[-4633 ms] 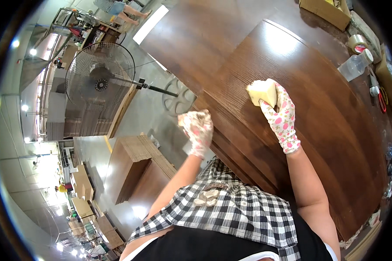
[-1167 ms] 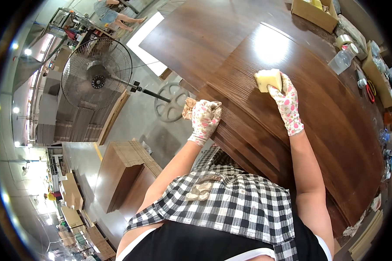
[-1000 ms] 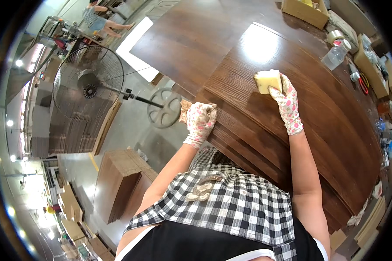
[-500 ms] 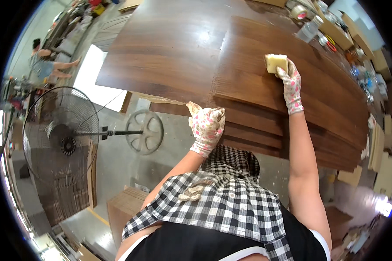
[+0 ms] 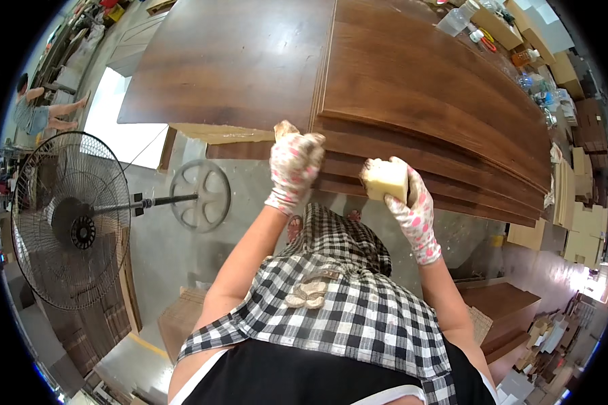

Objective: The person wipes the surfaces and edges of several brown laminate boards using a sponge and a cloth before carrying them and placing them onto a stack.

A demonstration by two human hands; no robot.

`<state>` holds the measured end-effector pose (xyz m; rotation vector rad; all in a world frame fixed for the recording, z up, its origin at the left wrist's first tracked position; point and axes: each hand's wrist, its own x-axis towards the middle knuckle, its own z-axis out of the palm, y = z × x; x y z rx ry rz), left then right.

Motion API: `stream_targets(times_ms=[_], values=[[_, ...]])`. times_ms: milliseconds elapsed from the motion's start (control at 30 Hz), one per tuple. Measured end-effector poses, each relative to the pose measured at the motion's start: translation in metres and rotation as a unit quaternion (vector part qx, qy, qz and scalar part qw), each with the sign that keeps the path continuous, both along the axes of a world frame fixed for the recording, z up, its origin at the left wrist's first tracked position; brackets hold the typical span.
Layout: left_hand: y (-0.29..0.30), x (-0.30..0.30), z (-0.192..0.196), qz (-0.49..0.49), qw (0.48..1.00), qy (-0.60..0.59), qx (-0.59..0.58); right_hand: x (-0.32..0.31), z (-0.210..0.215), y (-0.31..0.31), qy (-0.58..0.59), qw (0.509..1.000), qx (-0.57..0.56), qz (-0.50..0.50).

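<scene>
Apron: the person wears a black-and-white checked apron (image 5: 344,304) with a pale flower-shaped patch on the chest.
Right hand: the right hand (image 5: 415,212), in a white glove with pink flowers, grips a sponge between thumb and fingers.
Sponge: the pale yellow sponge (image 5: 388,181), a thick block with a dark-stained left end, is in front of the near edges of the boards; whether it touches them cannot be told.
Left hand: the left hand (image 5: 294,169), in a matching glove, is curled into a fist around a rag, near the front corner of the boards.
Rag: a brown-stained tip of the rag (image 5: 285,128) pokes out above the fist; the rest is hidden.
Boards: a stack of dark brown wooden boards (image 5: 425,74) spreads ahead, the lower edges stepping out toward the person.
Left board: a smoother brown board (image 5: 230,61) lies just beside the stack.
Fan: a standing fan (image 5: 81,223) with a round wire cage is on the left, its spoked base (image 5: 200,196) on the grey floor (image 5: 246,182).
Far right: a clear bottle (image 5: 457,19) lies near red-and-yellow scissors (image 5: 488,40).
Far left: another person (image 5: 37,115) is beyond a white panel (image 5: 115,128).
</scene>
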<state>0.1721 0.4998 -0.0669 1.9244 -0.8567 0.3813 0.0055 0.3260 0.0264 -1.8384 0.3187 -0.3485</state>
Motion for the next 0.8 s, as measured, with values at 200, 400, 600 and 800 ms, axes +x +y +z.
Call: stream_targets(times_ms=[200,400,600,800], values=[[0.084,-0.007,-0.031,0.123,0.907,0.343,-0.209,-0.011,-0.045,0.006,-0.104,0.965,-0.231,0.074],[0.083,-0.085,-0.026,0.049,0.864,0.47,-0.176,0.006,-0.039,0.02,-0.069,0.948,-0.288,0.113],[0.065,-0.124,-0.043,0.036,0.848,0.529,0.006,0.021,-0.049,0.032,-0.039,0.926,-0.361,0.101],[0.073,-0.128,-0.065,0.003,0.816,0.575,-0.057,0.047,-0.046,0.057,-0.049,0.91,-0.393,0.123]])
